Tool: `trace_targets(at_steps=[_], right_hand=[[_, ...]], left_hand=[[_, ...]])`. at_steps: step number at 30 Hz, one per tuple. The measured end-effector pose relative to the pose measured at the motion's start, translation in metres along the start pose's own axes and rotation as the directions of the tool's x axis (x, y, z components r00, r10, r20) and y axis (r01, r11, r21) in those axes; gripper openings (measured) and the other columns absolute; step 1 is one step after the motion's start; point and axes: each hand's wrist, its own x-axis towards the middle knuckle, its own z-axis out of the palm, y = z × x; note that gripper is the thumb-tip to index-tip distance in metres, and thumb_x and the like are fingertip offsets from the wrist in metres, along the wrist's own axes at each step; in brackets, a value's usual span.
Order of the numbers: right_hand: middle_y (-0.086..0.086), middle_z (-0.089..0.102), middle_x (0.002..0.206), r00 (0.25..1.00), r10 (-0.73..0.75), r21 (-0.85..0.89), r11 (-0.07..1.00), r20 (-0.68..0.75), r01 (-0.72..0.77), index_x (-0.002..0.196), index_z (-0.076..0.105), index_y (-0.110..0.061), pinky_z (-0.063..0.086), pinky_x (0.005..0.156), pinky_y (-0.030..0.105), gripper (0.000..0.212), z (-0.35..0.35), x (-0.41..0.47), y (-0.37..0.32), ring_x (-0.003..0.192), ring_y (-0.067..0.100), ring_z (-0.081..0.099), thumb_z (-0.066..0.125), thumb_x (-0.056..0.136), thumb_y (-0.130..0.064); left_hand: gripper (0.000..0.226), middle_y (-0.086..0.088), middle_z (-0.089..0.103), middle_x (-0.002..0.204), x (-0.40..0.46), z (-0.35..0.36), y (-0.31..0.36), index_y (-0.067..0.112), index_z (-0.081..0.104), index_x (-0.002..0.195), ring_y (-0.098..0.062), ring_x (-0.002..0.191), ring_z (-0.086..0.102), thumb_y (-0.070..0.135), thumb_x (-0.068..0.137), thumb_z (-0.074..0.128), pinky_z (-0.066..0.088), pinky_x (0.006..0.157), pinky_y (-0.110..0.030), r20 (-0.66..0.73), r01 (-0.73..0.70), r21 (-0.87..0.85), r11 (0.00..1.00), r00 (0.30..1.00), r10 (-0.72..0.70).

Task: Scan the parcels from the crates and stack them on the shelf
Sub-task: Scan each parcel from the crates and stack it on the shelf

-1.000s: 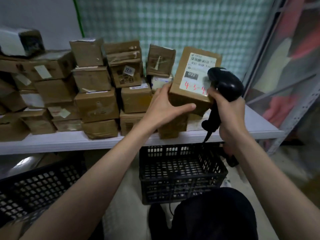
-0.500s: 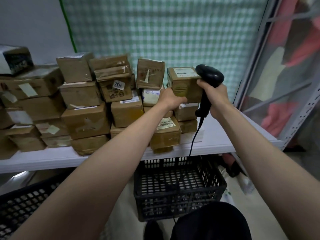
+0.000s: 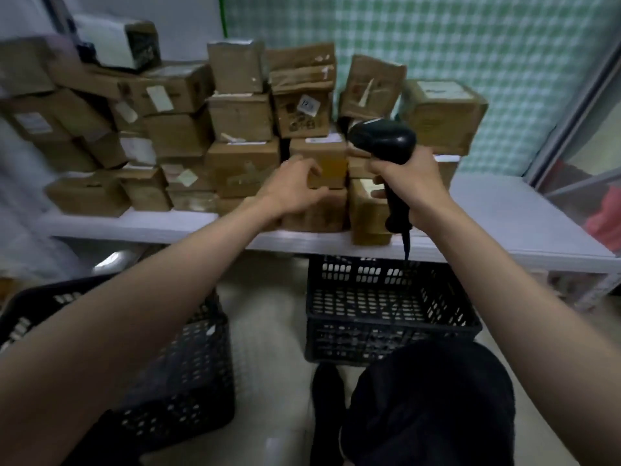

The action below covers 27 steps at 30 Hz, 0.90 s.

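Your right hand (image 3: 408, 183) grips the black handheld barcode scanner (image 3: 386, 142); your left hand (image 3: 295, 188), fingers loosely curled and holding nothing, hovers before the brown cardboard parcels (image 3: 242, 119) stacked toward the white shelf's (image 3: 497, 213) back edge. Stacking step apparently complete; next, reach into 1 of the 2 black slatted plastic crates (image 3: 386, 314) below the shelf's front edge.

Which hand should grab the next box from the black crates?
Probably the left hand. It holds nothing; its fingers just hang loosely curled by the stacked boxes. The right hand grips the black scanner, so it is busy. Both crates sit below the shelf.
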Motion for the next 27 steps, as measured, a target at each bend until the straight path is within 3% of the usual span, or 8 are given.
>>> trace_targets(at_steps=[4,9,12,16,20,23,27], right_hand=[[0.004,0.071,0.08,0.961,0.045,-0.047,0.998,0.272,-0.034,0.096,0.072,-0.016,0.06,0.058,0.032,0.014,0.11,-0.033,0.008,0.066,0.019,0.07,0.075,0.083,-0.01],[0.004,0.068,0.067,0.837,0.15,-0.112,0.988,0.527,-0.106,0.083,0.071,-0.013,0.06,0.057,0.034,0.007,0.247,-0.069,0.038,0.058,0.015,0.065,0.076,0.081,-0.008],[0.005,0.069,0.07,0.737,0.233,-0.158,0.972,0.634,-0.171,0.089,0.072,-0.009,0.059,0.057,0.03,0.007,0.318,-0.083,0.058,0.065,0.016,0.067,0.077,0.084,-0.012],[0.01,0.072,0.089,0.638,0.333,-0.219,0.942,0.694,-0.254,0.105,0.072,-0.007,0.063,0.062,0.03,0.02,0.411,-0.092,0.09,0.081,0.02,0.07,0.076,0.087,-0.015],[0.012,0.071,0.102,0.506,0.48,-0.348,0.875,0.717,-0.336,0.117,0.065,-0.005,0.059,0.056,0.029,0.033,0.503,-0.093,0.129,0.086,0.021,0.07,0.075,0.089,-0.017],[0.012,0.067,0.093,0.404,0.581,-0.439,0.807,0.706,-0.394,0.118,0.061,-0.003,0.061,0.063,0.034,0.033,0.57,-0.096,0.167,0.079,0.023,0.066,0.074,0.09,-0.014],[0.012,0.059,0.102,0.265,0.666,-0.502,0.717,0.697,-0.484,0.13,0.053,-0.002,0.06,0.062,0.038,0.047,0.642,-0.106,0.221,0.081,0.026,0.06,0.071,0.088,-0.009]], left_hand=[[0.024,-0.008,0.073,0.102,-0.074,-0.008,-0.116,0.013,0.074,0.097,-0.027,0.096,0.068,0.035,0.088,0.074,0.056,0.085,-0.041,0.007,0.202,0.083,0.976,0.979,-0.203],[0.02,-0.003,0.069,0.099,-0.166,-0.017,-0.26,0.015,0.07,0.098,-0.026,0.097,0.065,0.032,0.088,0.074,0.054,0.089,-0.04,0.082,0.489,0.137,0.861,0.861,-0.502],[0.022,-0.011,0.07,0.1,-0.205,-0.019,-0.327,0.009,0.07,0.095,-0.031,0.095,0.065,0.03,0.09,0.072,0.052,0.082,-0.038,0.141,0.621,0.16,0.767,0.754,-0.641],[0.033,-0.018,0.068,0.107,-0.237,-0.013,-0.401,0.003,0.071,0.106,-0.037,0.106,0.063,0.034,0.095,0.069,0.048,0.082,-0.037,0.219,0.72,0.2,0.665,0.628,-0.747],[0.043,-0.019,0.06,0.139,-0.253,0.009,-0.472,0.004,0.061,0.136,-0.036,0.129,0.054,0.028,0.101,0.063,0.042,0.097,-0.036,0.249,0.785,0.243,0.57,0.518,-0.819],[0.051,-0.02,0.057,0.142,-0.265,0.035,-0.533,0.004,0.057,0.14,-0.036,0.131,0.053,0.034,0.099,0.064,0.045,0.1,-0.038,0.254,0.854,0.264,0.448,0.386,-0.887],[0.051,-0.019,0.056,0.139,-0.271,0.07,-0.592,0.002,0.057,0.136,-0.036,0.129,0.054,0.033,0.097,0.066,0.048,0.097,-0.038,0.278,0.879,0.293,0.377,0.299,-0.913]])
